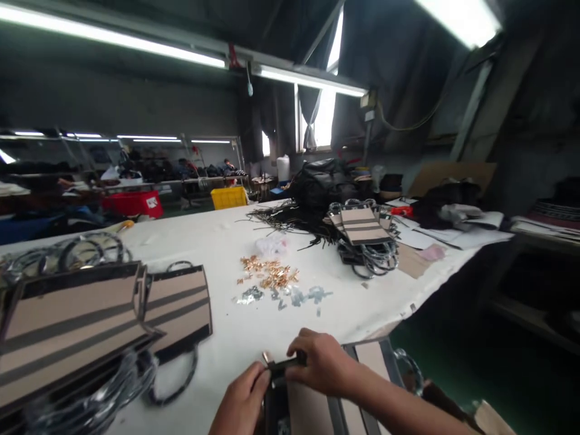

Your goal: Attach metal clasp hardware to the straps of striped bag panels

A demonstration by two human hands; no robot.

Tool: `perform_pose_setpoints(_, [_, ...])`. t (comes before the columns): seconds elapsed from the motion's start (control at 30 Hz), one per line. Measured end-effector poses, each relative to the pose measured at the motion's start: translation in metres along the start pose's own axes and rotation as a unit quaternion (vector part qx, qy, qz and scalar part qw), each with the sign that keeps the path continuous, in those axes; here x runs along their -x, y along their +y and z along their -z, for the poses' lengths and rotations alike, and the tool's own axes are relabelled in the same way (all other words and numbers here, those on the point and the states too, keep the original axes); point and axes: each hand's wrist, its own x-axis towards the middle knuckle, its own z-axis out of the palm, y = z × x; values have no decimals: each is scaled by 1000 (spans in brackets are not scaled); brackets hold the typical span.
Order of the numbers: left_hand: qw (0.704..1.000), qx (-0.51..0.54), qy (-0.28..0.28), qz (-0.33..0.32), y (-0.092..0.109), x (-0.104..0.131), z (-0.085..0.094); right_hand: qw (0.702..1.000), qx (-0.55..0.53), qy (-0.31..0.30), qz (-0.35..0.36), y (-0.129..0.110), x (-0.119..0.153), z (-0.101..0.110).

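Near the table's front edge, a beige-and-dark striped bag piece (310,406) lies under my hands, partly hidden by my right forearm. My left hand (243,396) is closed, thumb and fingers pinching the left end of a short black strap (283,364) at the piece's edge. A small gold-coloured metal bit (266,357) sticks up beside that thumb. My right hand (322,364) has its fingers curled over the strap's other end. A dark looped handle (409,370) wrapped in clear plastic shows to the right of the piece.
Small gold metal fittings (277,275) and greyish flat bits (296,296) lie in loose piles on the white table (226,347). Striped bag pieces (77,326) with plastic-wrapped handles are stacked left; another stack (365,225) stands back right, near dark thin strips (294,219).
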Motion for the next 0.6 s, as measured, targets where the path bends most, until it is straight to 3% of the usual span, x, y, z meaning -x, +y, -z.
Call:
perform_pose_setpoints(0.13, [990,-105,-16,-94,44,14,7,994,97,-43,34,35,45,50])
perform_pose_setpoints(0.23, [970,-166,-9,-177,77,6,8,987,134,-31,82,38,70,88])
perform_pose_setpoints(0.3, [955,-174,47,-235,96,-5,8,985,130,-14,108,35,81,109])
perform_pose_setpoints(0.4, [925,-150,195,-290,115,-17,7,996,41,41,70,39,91,138])
perform_pose_setpoints(0.5, [893,-136,318,-288,105,-21,8,992,-63,109,-7,60,89,170])
perform_pose_setpoints(0.6, [896,-147,357,-221,50,-26,12,974,-96,191,-76,90,67,217])
